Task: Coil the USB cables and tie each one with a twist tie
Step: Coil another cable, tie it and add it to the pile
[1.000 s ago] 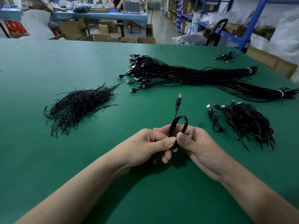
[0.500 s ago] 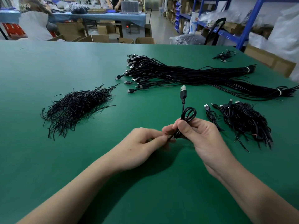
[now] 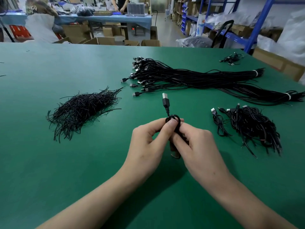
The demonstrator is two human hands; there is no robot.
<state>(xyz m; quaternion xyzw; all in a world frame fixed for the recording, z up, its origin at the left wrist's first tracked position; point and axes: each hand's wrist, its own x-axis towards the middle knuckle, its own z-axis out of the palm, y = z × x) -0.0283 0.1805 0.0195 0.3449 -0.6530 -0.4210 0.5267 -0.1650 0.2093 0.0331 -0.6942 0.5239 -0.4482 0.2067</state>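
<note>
USB cable (image 3: 173, 119), wound into a small coil, sits between your two hands above the near middle of the green desk (image 3: 79, 171), its plug standing upright just past your fingertips. The fingers of your left hand (image 3: 148, 142) pinch the top of the coil with the thumb pressed on it. The fingers of your right hand (image 3: 196, 146) curl round its lower part.

On the desk to your left lies a loose heap of twist ties (image 3: 82, 109). Farther off, a long bundle of straight cables (image 3: 189, 78) stretches rightward, banded in white. To your right is a pile of coiled cables (image 3: 252, 126).

Beyond the desk's far edge stand cardboard boxes (image 3: 105, 40), a blue-covered table (image 3: 107, 18), and blue shelving (image 3: 262, 19) at the far right.
</note>
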